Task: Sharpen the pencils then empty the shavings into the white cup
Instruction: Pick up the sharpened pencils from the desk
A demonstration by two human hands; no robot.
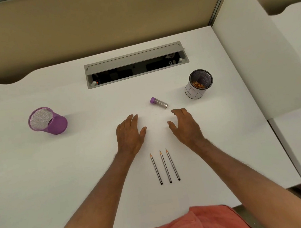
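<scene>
- Nearest the camera, an orange-red garment (200, 223) fills the bottom edge, with two bare forearms reaching out over the white desk (59, 170).
- Just beyond it lie three pencils (165, 166), side by side and almost parallel, not touching each other. Their long axes run away from the person, with a slight lean to the left. The sharpened tips point to the far side and the dark butt ends face the person. The barrels look striped silver and dark, and the cones are bare wood.
- The left hand (129, 134) lies palm down just past the pencil tips and to their left, fingers straight and together, thumb out, holding nothing.
- The right hand (185, 127) is opposite it, right of the tips, fingers loosely bent, thumb apart, gripping nothing. Whether it touches the desk I cannot tell.
- Beyond the pencils, past the gap between the hands, the sharpener (158, 102) lies on its side: a clear tube with a purple cap, cap end pointing far-left, other end pointing near-right toward the right hand.
- Farther right of the pencils stands the white cup (198, 84), upright with a dark rim and orange-brown shavings inside.
- Far left of the pencils sits a purple mesh cup (47, 121).
- Farthest back, a grey cable tray (135, 63) is set into the desk, lid open.
</scene>
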